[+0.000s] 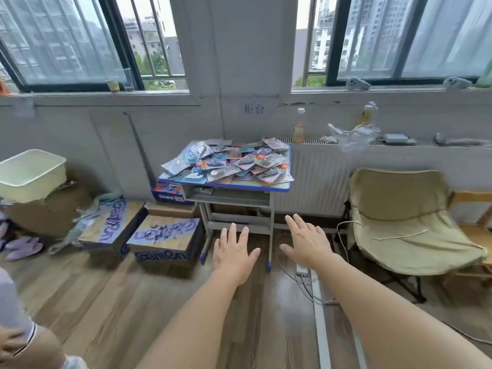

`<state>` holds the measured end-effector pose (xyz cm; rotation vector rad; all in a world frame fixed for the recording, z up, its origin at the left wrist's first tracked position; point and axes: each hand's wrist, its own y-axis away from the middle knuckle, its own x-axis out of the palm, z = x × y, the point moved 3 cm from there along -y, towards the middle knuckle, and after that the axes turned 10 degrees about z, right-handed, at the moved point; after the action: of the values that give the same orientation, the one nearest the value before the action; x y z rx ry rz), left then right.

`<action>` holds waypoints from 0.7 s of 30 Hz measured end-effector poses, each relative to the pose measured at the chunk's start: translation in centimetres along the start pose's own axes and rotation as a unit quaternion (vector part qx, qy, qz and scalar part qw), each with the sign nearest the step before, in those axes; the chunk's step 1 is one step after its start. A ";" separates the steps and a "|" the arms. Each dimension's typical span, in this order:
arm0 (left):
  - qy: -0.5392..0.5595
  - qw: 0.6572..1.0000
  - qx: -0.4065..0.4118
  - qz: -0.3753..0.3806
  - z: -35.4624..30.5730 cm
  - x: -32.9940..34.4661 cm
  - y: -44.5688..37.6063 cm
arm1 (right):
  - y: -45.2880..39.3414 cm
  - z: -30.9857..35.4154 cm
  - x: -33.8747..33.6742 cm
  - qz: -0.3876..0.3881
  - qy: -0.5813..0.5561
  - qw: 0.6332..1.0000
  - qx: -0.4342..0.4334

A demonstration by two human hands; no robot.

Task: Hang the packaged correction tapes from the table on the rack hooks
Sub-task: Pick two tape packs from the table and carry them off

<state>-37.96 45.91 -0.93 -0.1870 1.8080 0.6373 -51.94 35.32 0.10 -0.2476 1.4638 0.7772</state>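
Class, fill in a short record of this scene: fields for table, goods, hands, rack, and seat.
table: small desk with a blue rim, against the wall
goods: packaged correction tapes, heaped loose on the desk
hands: left hand and right hand open, empty, reaching toward the desk
rack: not in view
seat: beige folding chair, right of the desk

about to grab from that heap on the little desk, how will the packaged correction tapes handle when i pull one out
The packaged correction tapes look like flat blister cards, so probably light and fairly stiff. They overlap loosely, some overhanging the desk edge, so pulling one may slide neighbours off.
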 end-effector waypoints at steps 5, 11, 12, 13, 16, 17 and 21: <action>0.020 0.999 -0.029 0.022 2.1 -0.5 -5.2 | -6.5 1.1 -0.6 0.029 0.017 0.999 -0.022; 0.030 0.999 -0.030 0.022 5.2 -3.8 -14.2 | -15.7 3.2 -2.7 0.026 0.020 0.999 -0.021; 0.034 0.999 -0.025 0.020 5.9 -4.6 -16.0 | -17.5 3.6 -3.3 0.024 0.021 0.999 -0.016; 0.038 0.999 -0.020 0.019 6.5 -5.3 -17.7 | -19.2 4.0 -3.8 0.023 0.023 0.999 -0.010; 0.046 0.999 -0.013 0.020 8.8 -7.4 -21.9 | -23.7 5.4 -5.3 0.023 0.024 0.999 0.001; 0.047 0.999 -0.015 0.022 9.8 -8.0 -23.4 | -25.3 6.1 -5.7 0.023 0.021 1.000 0.002; 0.047 0.998 -0.029 0.043 13.0 -9.3 -28.1 | -30.0 7.8 -6.3 0.032 0.001 0.999 0.007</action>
<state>-11.78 27.22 -4.17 -0.1817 1.8963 0.7544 -27.12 15.80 -1.96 -0.1922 1.4852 0.8180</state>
